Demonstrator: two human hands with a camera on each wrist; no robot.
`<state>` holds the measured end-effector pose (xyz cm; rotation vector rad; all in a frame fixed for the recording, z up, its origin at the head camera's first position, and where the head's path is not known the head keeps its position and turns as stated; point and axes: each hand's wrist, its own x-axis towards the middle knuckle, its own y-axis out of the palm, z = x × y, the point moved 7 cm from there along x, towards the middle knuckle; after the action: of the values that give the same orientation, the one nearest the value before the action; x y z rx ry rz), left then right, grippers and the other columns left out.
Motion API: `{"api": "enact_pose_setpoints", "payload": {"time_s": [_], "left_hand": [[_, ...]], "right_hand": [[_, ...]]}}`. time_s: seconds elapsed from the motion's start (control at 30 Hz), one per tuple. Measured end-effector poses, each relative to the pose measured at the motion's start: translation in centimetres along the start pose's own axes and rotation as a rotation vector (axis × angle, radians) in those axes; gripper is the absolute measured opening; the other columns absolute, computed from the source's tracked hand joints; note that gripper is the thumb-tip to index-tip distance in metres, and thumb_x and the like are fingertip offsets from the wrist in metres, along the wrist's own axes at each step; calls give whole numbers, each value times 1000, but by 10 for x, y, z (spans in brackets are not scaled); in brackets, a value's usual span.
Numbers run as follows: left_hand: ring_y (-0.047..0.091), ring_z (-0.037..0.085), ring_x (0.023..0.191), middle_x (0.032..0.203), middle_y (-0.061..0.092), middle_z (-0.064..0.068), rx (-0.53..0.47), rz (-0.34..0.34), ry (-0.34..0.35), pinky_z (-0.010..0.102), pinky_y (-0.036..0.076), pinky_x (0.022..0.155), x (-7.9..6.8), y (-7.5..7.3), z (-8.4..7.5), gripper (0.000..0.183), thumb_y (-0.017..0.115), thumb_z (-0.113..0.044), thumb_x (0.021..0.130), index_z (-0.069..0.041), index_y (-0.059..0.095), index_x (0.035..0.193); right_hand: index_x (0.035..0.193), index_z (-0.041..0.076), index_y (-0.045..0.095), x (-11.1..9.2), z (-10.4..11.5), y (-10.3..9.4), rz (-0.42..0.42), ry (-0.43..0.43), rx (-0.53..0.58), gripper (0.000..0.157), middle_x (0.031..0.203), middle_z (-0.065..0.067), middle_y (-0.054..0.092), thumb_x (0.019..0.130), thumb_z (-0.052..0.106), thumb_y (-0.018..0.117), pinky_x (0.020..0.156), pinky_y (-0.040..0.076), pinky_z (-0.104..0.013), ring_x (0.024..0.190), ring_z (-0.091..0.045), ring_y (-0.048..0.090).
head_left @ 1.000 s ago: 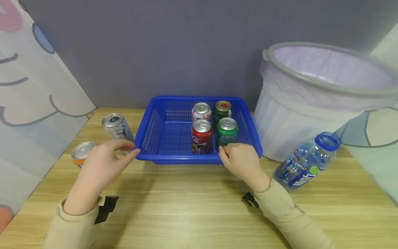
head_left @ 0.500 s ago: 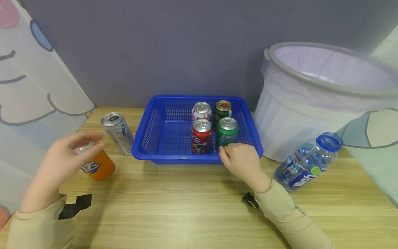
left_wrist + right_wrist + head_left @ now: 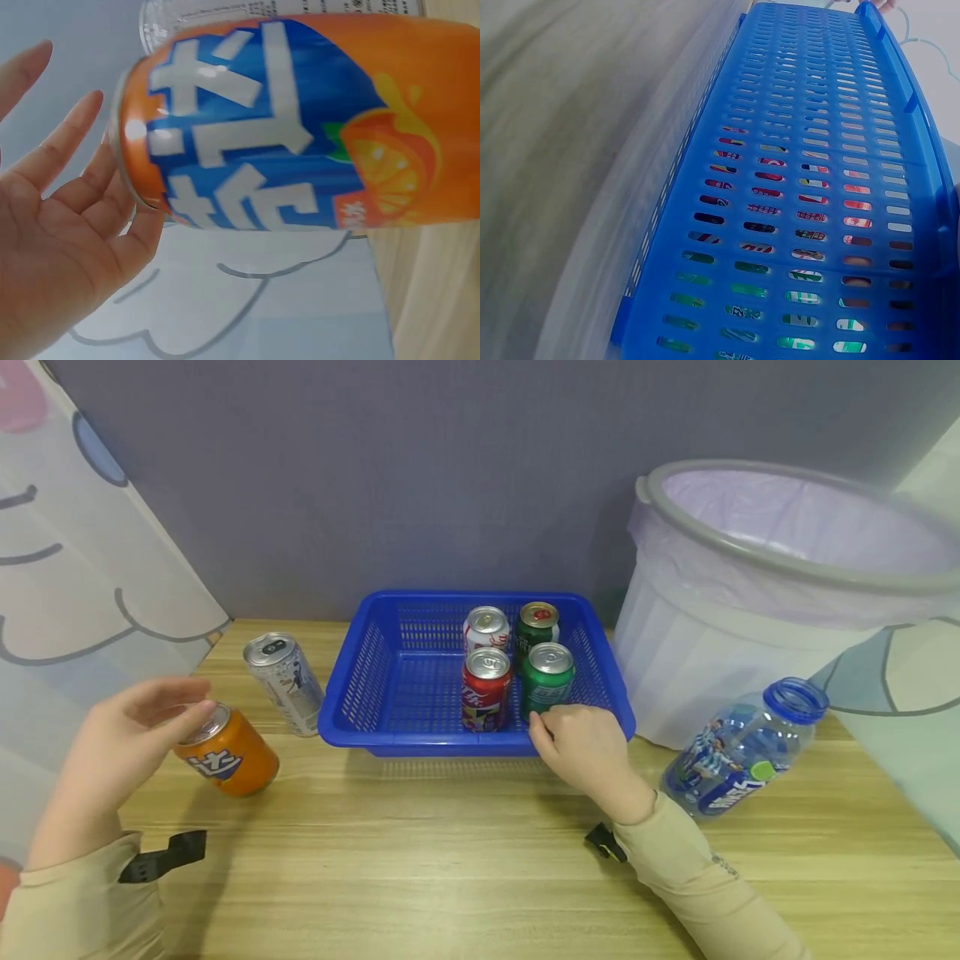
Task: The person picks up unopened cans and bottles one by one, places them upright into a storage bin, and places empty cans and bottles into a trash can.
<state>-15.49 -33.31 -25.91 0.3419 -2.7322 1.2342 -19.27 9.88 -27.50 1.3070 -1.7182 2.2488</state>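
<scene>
An orange soda can (image 3: 236, 756) stands on the table at the left, its label filling much of the left wrist view. My left hand (image 3: 120, 743) is at its top end, fingers spread and loosely bent behind the rim in the left wrist view. My right hand (image 3: 585, 747) grips the front rim of a blue plastic basket (image 3: 420, 742), with fingers showing through the slots in the right wrist view. Inside the basket's right half stand a red can (image 3: 486, 693), a green can (image 3: 547, 681), a white-and-red can (image 3: 486, 628) and a dark green can (image 3: 537, 627).
A silver-white can (image 3: 287, 681) stands between the orange can and the basket. To the right are a clear plastic bottle (image 3: 735, 756) with a blue neck and a lined white trash bin (image 3: 712, 643). A grey panel (image 3: 450, 477) rises behind the table (image 3: 450, 860).
My left hand has moved left from the basket's left corner to the top of the orange can. The basket has barely shifted, and my right hand stays on its rim.
</scene>
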Motion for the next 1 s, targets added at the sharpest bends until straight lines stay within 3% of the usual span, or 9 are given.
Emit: {"api": "enact_pose_setpoints", "payload": {"time_s": [0.07,0.13,0.27,0.3,0.37,0.5,0.7,1.0], "left_hand": [[45,-20,86,99,47,-40,-4,13,-16,9,38,64,2,2,6,40,61,-33,91,-14,54,125],[50,-11,104,111,49,-32,-10,48,-29,10,39,79,4,6,13,49,60,-34,92,-13,48,134],[40,-9,119,125,45,-25,-44,111,-6,4,33,85,7,12,24,55,59,-31,93,-18,38,143],[40,-10,119,125,45,-25,-65,126,8,4,33,86,8,13,26,55,58,-28,94,-20,37,144],[39,-19,106,120,44,-31,-108,142,42,2,32,74,9,15,29,52,57,-22,95,-24,37,142],[39,-24,101,116,44,-35,-197,166,102,4,32,74,10,18,30,51,54,-12,96,-31,36,139],[42,-22,106,119,48,-32,-264,181,175,4,34,76,8,21,31,52,50,-2,95,-34,39,134],[45,-16,105,118,50,-31,-254,193,194,6,33,75,11,25,42,51,50,0,94,-33,43,132]], "right_hand": [[45,19,32,0,0,0,-1,0,-1,48,43,8,29,87,22,53,36,20,-24,38,-7,25],[45,19,32,-1,0,0,-1,2,-2,48,43,8,29,87,22,53,36,20,-24,38,-7,26],[45,19,32,-1,0,0,3,6,0,48,43,8,29,87,22,53,37,20,-24,39,-6,25],[45,19,31,-1,0,0,3,7,1,48,43,8,29,87,22,53,37,19,-23,39,-6,25],[45,19,31,0,0,0,3,8,3,48,43,8,29,88,22,53,37,19,-23,39,-6,25],[45,19,32,0,0,0,0,7,4,48,43,8,29,88,22,53,37,19,-24,39,-7,25],[45,19,31,1,0,0,-3,5,2,48,44,8,29,87,22,53,37,20,-24,39,-6,26],[45,19,31,0,1,-1,-25,-8,-2,47,43,8,30,87,22,54,36,20,-24,39,-6,25]]}}
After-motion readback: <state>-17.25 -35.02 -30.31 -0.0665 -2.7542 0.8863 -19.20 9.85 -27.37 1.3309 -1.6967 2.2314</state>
